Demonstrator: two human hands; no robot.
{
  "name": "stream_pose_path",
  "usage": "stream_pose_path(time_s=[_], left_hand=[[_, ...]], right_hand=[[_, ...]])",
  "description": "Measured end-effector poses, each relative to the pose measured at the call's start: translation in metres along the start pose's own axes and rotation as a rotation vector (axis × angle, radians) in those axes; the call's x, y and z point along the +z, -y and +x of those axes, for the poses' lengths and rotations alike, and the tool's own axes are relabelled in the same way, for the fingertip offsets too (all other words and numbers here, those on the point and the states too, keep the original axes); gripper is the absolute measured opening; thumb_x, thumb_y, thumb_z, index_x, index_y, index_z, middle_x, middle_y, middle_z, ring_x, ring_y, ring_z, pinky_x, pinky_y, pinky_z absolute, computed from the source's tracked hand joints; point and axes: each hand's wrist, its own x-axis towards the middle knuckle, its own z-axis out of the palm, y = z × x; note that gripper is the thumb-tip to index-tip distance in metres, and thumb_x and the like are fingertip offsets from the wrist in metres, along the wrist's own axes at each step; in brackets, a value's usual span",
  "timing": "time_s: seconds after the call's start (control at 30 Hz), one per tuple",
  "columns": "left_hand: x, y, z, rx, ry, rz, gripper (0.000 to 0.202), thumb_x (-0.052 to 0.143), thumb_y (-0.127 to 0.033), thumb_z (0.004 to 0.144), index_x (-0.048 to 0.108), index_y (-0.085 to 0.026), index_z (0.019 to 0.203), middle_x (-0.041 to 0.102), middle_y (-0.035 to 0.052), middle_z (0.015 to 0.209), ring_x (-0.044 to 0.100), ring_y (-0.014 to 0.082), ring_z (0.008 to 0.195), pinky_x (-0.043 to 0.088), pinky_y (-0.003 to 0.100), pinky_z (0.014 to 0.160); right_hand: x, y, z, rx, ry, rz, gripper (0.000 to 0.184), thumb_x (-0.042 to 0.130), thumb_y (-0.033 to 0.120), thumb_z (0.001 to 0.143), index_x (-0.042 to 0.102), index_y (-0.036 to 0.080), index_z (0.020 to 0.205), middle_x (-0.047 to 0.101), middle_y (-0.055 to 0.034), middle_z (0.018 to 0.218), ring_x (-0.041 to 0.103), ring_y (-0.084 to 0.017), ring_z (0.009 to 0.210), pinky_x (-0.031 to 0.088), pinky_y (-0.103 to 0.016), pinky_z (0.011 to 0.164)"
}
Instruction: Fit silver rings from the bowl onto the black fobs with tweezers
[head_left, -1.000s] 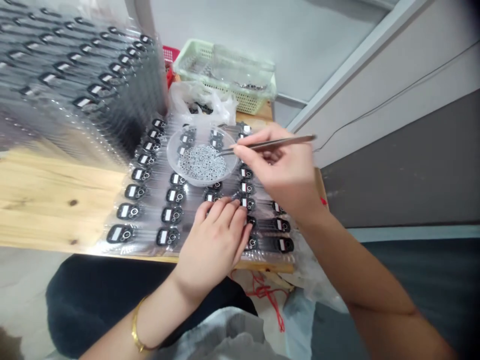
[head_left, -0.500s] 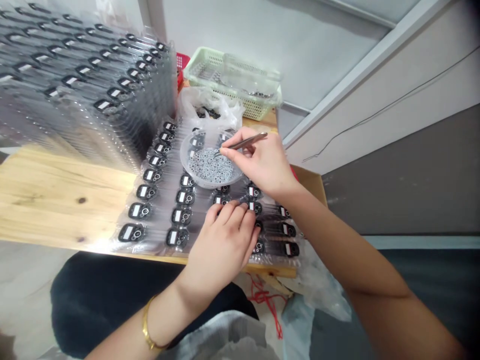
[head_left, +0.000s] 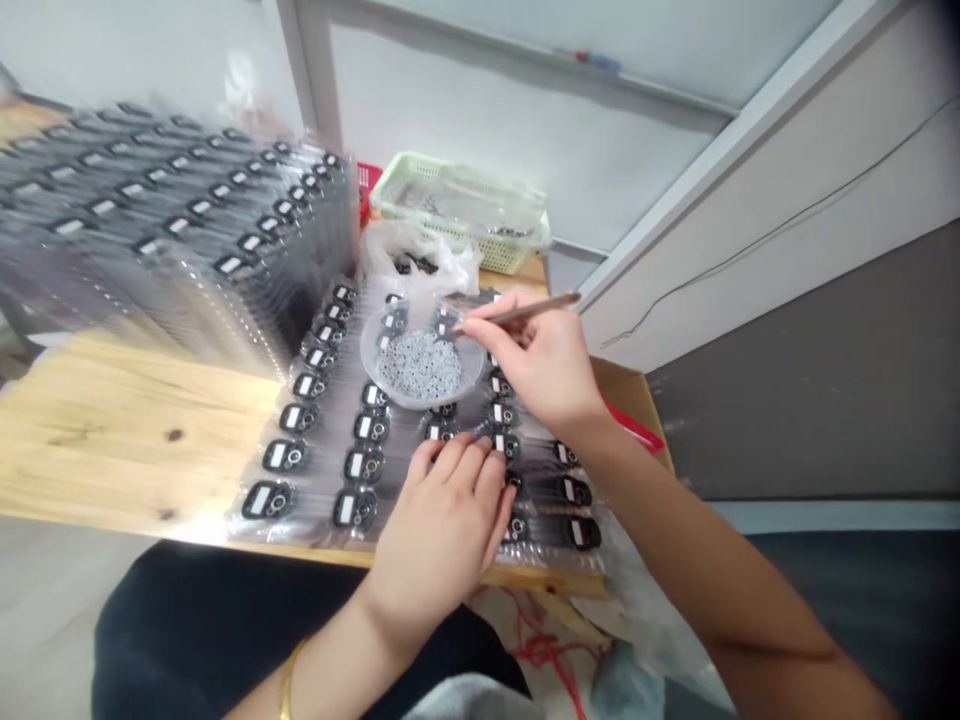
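My right hand [head_left: 544,355] pinches a pair of metal tweezers [head_left: 536,310]. Their tips sit over the far right part of a clear round bowl [head_left: 370,372] that holds many small grey ring-like pieces [head_left: 420,366]. Whether the tips grip a piece is too small to tell. The bowl rests on a clear plastic tray [head_left: 300,520] with rows of black oval parts [head_left: 268,499], each with a white rectangle and a round ring. My left hand [head_left: 450,510] lies on the tray just in front of the bowl, palm down, fingers stretched over the parts and hiding some.
A tall stack of similar filled trays [head_left: 187,220] stands on the wooden table [head_left: 112,430] at the left. Behind the bowl are a white plastic bag [head_left: 450,265] and a pale green basket [head_left: 517,258]. A cardboard box [head_left: 634,395] is beyond the table's right side.
The view has tilted, so everything sits lower in the picture. My right hand with the tweezers has drawn slightly up and right from the grey pieces. My left hand stays on the tray.
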Motion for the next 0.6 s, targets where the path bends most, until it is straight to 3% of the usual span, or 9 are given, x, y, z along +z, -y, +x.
stream_pose_path(time_s=[0.13,0.23,0.43,0.6], left_hand=[[0.0,0.0,0.001,-0.001,-0.017,0.002,0.023,0.044,-0.026,0.098,0.058,-0.016,0.114,0.067,0.0062,0.116,0.058,0.0219,0.114,0.039,0.041,0.097],[-0.001,0.0,0.002,0.01,-0.006,-0.009,0.023,0.044,-0.025,0.098,0.058,-0.017,0.114,0.068,0.0062,0.116,0.058,0.022,0.115,0.039,0.042,0.096],[-0.001,0.005,0.004,0.054,0.007,0.001,0.024,0.046,-0.018,0.095,0.06,-0.016,0.115,0.069,0.009,0.117,0.06,0.0254,0.113,0.037,0.043,0.094],[0.001,0.007,0.004,0.069,0.009,-0.004,0.029,0.045,-0.013,0.091,0.059,-0.017,0.116,0.069,0.0097,0.118,0.061,0.0268,0.113,0.036,0.044,0.092]], right_hand=[[-0.018,0.019,-0.018,0.13,-0.044,0.151,0.01,0.064,0.025,0.087,0.062,0.019,0.08,0.059,0.0043,0.05,0.055,-0.011,0.046,0.042,-0.025,0.047],[-0.036,0.025,-0.042,0.182,-0.105,0.193,0.015,0.064,0.026,0.088,0.061,0.019,0.075,0.064,0.0019,0.055,0.058,-0.012,0.049,0.045,-0.025,0.048],[-0.055,-0.003,-0.1,0.34,-0.163,0.358,0.02,0.06,0.034,0.093,0.057,0.019,0.08,0.063,0.0021,0.063,0.06,-0.011,0.056,0.049,-0.023,0.052],[-0.052,-0.016,-0.129,0.406,-0.084,0.231,0.019,0.055,0.036,0.095,0.052,0.02,0.087,0.06,0.0033,0.064,0.059,-0.012,0.057,0.051,-0.026,0.059]])
